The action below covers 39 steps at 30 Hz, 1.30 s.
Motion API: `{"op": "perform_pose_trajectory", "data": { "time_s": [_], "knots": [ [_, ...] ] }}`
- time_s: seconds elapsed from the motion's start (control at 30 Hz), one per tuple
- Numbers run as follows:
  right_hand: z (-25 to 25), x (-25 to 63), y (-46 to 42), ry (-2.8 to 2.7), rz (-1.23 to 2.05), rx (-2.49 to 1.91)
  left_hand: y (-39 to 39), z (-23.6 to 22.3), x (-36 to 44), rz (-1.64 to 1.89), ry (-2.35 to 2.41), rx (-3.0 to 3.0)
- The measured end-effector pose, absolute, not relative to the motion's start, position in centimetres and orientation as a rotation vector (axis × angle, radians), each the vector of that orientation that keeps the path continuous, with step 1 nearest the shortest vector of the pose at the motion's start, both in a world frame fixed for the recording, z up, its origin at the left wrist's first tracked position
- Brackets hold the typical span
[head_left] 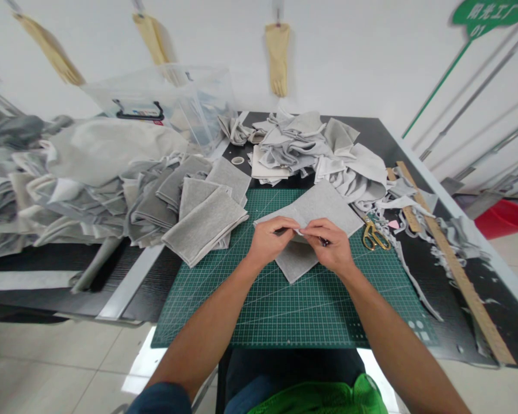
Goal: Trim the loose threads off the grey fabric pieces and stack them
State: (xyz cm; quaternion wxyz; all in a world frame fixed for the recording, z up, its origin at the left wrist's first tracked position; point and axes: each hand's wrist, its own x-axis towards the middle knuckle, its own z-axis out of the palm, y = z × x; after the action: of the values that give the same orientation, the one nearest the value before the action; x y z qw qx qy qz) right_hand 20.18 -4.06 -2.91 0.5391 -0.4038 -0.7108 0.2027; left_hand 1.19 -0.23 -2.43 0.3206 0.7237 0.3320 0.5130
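A grey fabric piece [328, 202] lies partly folded on the green cutting mat [259, 316], its lower corner pointing toward me. My left hand [271, 240] pinches the near edge of the cloth between thumb and fingertips. Close beside it, my right hand [330, 244] pinches the same edge, the fingertips of both almost touching. Something small and dark shows within the right hand's curled fingers; its kind is hidden. Gold-handled scissors [374, 234] rest just right of the cloth. Folded grey fabric pieces [207, 224] are stacked left of my hands.
Loose grey cloth [302, 138] is heaped behind the mat, with a tape roll [237, 161] nearby. A large cloth pile [95, 172] and a clear plastic box [164, 98] occupy the left. Wooden rulers [457, 276] and fabric scraps [414, 282] lie right; a red bucket [507, 221] stands beyond.
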Motion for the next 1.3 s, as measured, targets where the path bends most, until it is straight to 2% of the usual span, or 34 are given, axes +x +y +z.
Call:
{"op": "perform_pose_trajectory", "data": {
  "time_s": [0.13, 0.3, 0.4, 0.6, 0.8, 1.3],
  "knots": [
    [-3.0, 20.2, -4.2, -1.678, 0.556, -1.027, -0.3, -1.8, 1.1, 1.300, 0.840, 1.942],
    [-3.0, 20.5, -4.4, -1.591, 0.932, -0.976, -0.3, -1.7, 1.1, 1.286, 0.913, 1.877],
    [-2.8, 20.6, -4.3, -1.522, 1.017, -0.931, -0.1, -2.1, 1.1, 1.272, 0.946, 1.831],
    [-2.8, 20.7, -3.9, -1.627, 0.813, -1.118, 0.4, -3.1, 1.1, 1.279, 0.887, 1.642],
    [-3.0, 20.8, -3.7, -1.761, 0.601, -1.053, 0.6, -2.8, 0.9, 1.335, 0.891, 1.574],
    [-2.7, 20.8, -4.0, -1.750, 0.609, -1.003, -0.4, -1.9, 0.9, 1.360, 0.978, 1.787]
  ]
}}
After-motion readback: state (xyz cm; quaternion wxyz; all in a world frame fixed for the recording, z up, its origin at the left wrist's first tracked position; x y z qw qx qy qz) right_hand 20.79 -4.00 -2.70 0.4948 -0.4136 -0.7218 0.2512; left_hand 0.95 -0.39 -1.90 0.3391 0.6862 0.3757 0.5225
